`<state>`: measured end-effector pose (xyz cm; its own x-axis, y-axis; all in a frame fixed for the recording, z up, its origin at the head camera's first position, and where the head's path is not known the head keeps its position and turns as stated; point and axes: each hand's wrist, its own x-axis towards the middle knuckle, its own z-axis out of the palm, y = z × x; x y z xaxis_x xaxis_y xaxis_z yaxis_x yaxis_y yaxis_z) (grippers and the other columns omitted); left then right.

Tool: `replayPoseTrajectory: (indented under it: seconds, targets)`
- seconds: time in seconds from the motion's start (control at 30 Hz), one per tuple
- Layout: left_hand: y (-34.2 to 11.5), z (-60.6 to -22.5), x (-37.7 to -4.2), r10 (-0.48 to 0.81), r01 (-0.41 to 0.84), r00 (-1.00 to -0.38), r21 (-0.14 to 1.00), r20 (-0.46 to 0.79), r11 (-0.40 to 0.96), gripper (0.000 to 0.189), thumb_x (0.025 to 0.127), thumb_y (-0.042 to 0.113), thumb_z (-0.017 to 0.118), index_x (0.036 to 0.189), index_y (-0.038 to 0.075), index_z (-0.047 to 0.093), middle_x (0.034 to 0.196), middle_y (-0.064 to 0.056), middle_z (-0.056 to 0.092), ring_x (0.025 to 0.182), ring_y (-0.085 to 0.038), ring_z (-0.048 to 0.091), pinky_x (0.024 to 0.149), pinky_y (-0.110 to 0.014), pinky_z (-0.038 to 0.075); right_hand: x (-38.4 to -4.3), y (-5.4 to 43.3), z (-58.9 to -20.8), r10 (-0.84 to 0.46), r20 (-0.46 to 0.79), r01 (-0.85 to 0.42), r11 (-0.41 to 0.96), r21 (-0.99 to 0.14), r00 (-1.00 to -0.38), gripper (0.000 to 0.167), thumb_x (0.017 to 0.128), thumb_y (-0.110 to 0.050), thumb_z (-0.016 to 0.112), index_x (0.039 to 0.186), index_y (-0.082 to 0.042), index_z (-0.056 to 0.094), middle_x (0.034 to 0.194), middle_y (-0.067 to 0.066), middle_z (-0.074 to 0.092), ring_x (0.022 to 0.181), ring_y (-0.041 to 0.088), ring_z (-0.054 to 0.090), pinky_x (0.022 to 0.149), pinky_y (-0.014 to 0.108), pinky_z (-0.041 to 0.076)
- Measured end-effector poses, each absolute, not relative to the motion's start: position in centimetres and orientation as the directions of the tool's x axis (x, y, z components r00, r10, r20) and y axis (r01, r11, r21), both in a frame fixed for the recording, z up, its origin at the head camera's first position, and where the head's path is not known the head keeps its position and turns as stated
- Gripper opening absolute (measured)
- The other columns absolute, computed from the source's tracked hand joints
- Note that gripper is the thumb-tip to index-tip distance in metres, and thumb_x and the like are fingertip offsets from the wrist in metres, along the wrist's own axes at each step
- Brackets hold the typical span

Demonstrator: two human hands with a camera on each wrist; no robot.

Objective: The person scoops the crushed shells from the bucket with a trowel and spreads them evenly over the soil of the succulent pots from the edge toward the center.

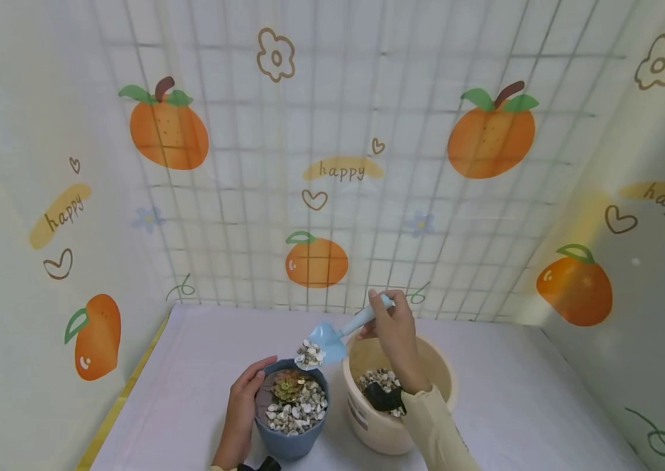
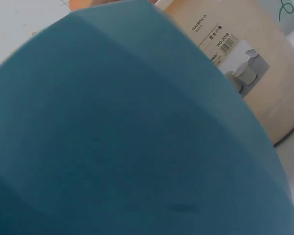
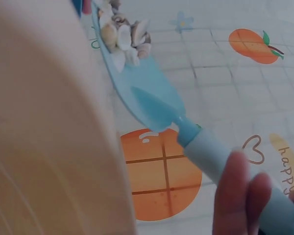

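Note:
My right hand point(image 1: 394, 327) grips the handle of a light blue trowel point(image 1: 328, 340), fingers curled round it. Small seashells point(image 3: 130, 36) are heaped toward the tip of the blade, which hangs over the back right rim of a blue-grey flowerpot point(image 1: 291, 445). Against the left side of that pot, my left hand point(image 1: 239, 409) holds it near the rim. Inside sit a reddish-green succulent point(image 1: 288, 386) and a layer of white shells point(image 1: 300, 409); dark grey material shows at the left. The pot wall fills most of the left wrist view.
A cream bucket point(image 1: 379, 441) with more shells point(image 1: 382, 379) in its bottom stands right of the flowerpot, a printed label point(image 2: 245, 68) on its side. Behind the white tabletop point(image 1: 515, 392) rises a wire grid point(image 1: 356, 98) covered by a sheet printed with oranges.

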<state>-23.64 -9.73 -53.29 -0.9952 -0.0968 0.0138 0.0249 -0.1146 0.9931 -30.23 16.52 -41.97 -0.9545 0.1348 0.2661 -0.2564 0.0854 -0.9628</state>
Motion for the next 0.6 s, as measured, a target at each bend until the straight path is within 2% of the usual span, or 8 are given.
replayPoseTrajectory:
  seconds: [0.2, 0.4, 0.6]
  targets:
    - [-9.97, -53.59, -23.90, -0.063, 0.021, -0.998, 0.994, 0.014, -0.112, 0.040, 0.114, 0.016, 0.039, 0.144, 0.000, 0.061, 0.151, -0.017, 0.053, 0.145, -0.040, 0.039, 0.116, -0.061, 0.030, -30.02, 16.46, -41.98, 0.113, 0.272, -0.264, 0.081, -0.961, -0.956, 0.042, 0.108, -0.042, 0.059, 0.120, -0.003, 0.050, 0.085, 0.023, 0.069, 0.055, 0.025, 0.065, 0.064, 0.055, 0.061]
    - [-10.11, -53.70, -24.23, -0.039, 0.030, -0.999, 0.996, 0.027, -0.084, 0.041, 0.114, 0.017, 0.039, 0.144, 0.000, 0.061, 0.151, -0.017, 0.053, 0.146, -0.040, 0.037, 0.116, -0.062, 0.029, -29.83, 16.45, -41.94, 0.093, 0.274, -0.267, 0.076, -0.961, -0.957, 0.039, 0.108, -0.039, 0.059, 0.121, -0.004, 0.050, 0.093, 0.024, 0.072, 0.058, 0.031, 0.067, 0.065, 0.056, 0.061]
    - [-10.28, -53.87, -24.62, -0.022, 0.042, -0.999, 0.995, 0.041, -0.091, 0.040, 0.113, 0.018, 0.041, 0.142, 0.001, 0.063, 0.148, -0.016, 0.057, 0.144, -0.038, 0.041, 0.116, -0.059, 0.031, -29.70, 16.43, -41.77, 0.078, 0.284, -0.278, 0.077, -0.958, -0.956, 0.037, 0.108, -0.038, 0.060, 0.120, -0.005, 0.052, 0.092, 0.024, 0.071, 0.059, 0.031, 0.067, 0.066, 0.058, 0.060]
